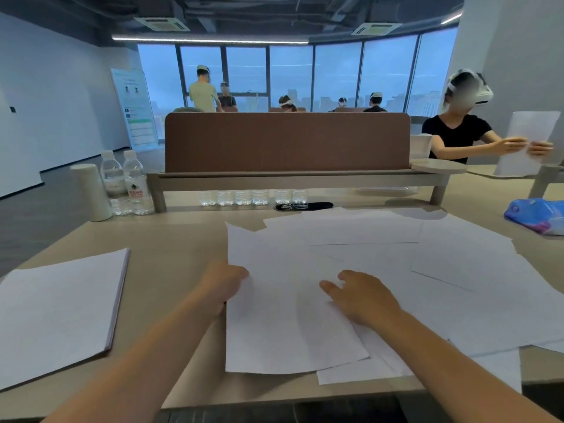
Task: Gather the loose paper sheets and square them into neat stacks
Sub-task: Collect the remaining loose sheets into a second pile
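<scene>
Loose paper sheets [381,236] lie overlapping across the surface [177,239] before me, to the right of a squared stack [58,312]. My left grip [227,282] pinches the left edge of the near sheet [274,325]. My right grip [363,296] rests flat on it, fingers released. I judge this the gathering step: next I draw the far sheets inward.
</scene>
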`<state>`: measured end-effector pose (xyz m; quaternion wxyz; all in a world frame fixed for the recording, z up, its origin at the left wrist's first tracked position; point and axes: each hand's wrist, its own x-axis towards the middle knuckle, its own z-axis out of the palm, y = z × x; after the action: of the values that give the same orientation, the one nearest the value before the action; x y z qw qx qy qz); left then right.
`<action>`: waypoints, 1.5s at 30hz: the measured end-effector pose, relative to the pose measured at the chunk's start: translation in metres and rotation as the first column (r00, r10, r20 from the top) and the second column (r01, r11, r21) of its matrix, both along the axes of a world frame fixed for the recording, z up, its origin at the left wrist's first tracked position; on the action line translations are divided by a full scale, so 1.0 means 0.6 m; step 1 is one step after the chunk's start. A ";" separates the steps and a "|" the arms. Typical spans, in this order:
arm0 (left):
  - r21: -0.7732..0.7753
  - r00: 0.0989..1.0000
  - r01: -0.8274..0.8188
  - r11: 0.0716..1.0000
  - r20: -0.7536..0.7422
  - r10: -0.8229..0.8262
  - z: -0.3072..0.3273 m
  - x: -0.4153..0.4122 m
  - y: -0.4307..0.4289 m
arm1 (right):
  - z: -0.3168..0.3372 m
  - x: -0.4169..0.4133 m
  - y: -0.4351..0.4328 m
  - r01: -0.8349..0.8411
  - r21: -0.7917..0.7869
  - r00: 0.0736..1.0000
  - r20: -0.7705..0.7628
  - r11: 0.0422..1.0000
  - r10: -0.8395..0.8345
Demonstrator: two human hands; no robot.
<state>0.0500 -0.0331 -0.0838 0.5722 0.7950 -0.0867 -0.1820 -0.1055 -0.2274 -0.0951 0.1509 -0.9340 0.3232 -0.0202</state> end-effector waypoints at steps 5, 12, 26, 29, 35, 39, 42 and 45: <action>0.080 0.999 0.025 0.997 0.029 -0.028 -0.007 -0.004 0.019 | -0.018 0.010 0.017 -0.056 0.066 0.998 0.030 0.996 0.054; 0.055 0.998 0.049 0.997 0.038 -0.052 0.002 -0.004 0.032 | -0.011 0.017 0.018 0.047 -0.047 0.997 0.068 0.998 -0.044; 0.113 0.986 0.081 0.990 0.136 -0.096 0.002 -0.008 0.025 | -0.003 -0.017 0.025 0.071 -0.002 0.990 0.119 0.998 -0.070; 0.121 0.985 0.070 0.990 0.147 -0.088 0.007 -0.010 0.025 | -0.009 -0.022 0.032 0.043 0.043 0.996 0.079 0.998 -0.046; 0.170 0.970 0.097 0.981 0.206 -0.132 0.018 -0.013 0.019 | -0.017 -0.011 0.032 -0.036 0.098 0.979 0.204 0.995 0.015; 0.153 0.971 0.103 0.983 0.201 -0.133 0.014 -0.011 0.015 | -0.019 -0.014 0.018 0.096 -0.021 0.975 0.206 0.995 -0.090; 0.165 0.969 0.116 0.979 0.196 -0.148 0.012 -0.012 0.011 | -0.029 -0.013 0.016 0.083 -0.015 0.986 0.149 0.996 -0.080; 0.184 0.971 0.129 0.974 0.178 -0.162 0.008 -0.009 0.006 | -0.035 -0.005 0.024 0.042 0.045 0.980 0.193 0.998 -0.050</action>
<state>0.0443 -0.0298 -0.0788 0.4756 0.8466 -0.1838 -0.1528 -0.1088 -0.2130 -0.1161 0.2003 -0.9166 0.3286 -0.1082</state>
